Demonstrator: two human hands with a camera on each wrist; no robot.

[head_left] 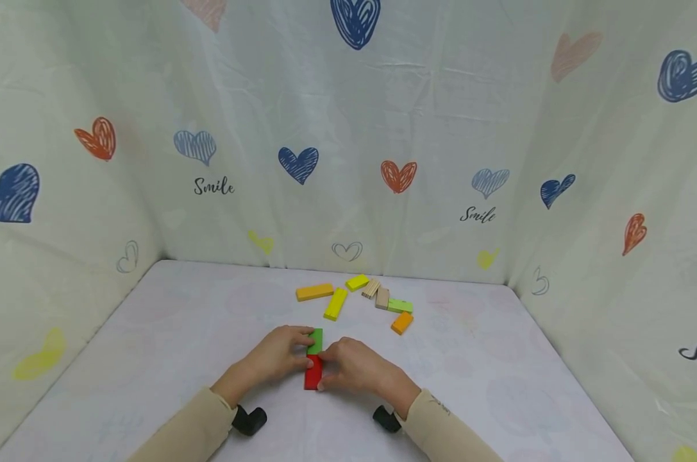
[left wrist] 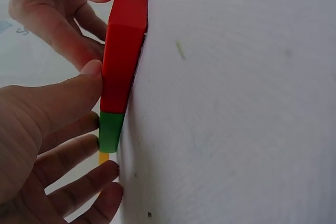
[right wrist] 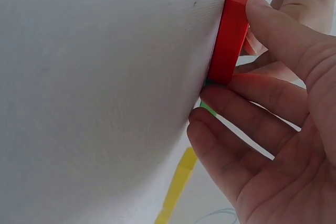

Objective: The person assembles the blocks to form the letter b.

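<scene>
A red wooden block (head_left: 313, 373) and a green block (head_left: 317, 342) lie end to end in a line on the table, the green one farther away. My left hand (head_left: 276, 355) is at their left side, its thumb on the red block and its slightly bent fingers touching the green one. From the right, my right hand (head_left: 356, 367) grips the red block, thumb at its near end and index finger by the seam. In the right wrist view the red block (right wrist: 229, 38) shows between that thumb and the fingers, which mostly cover the green block (right wrist: 208, 108).
Beyond the hands lie loose blocks: amber (head_left: 315, 292), two yellow (head_left: 335, 304), a striped one (head_left: 370, 289), tan (head_left: 382, 298), light green (head_left: 400, 306) and orange (head_left: 402, 323). A heart-printed curtain (head_left: 348, 115) surrounds the white table (head_left: 475, 385) at the back and sides.
</scene>
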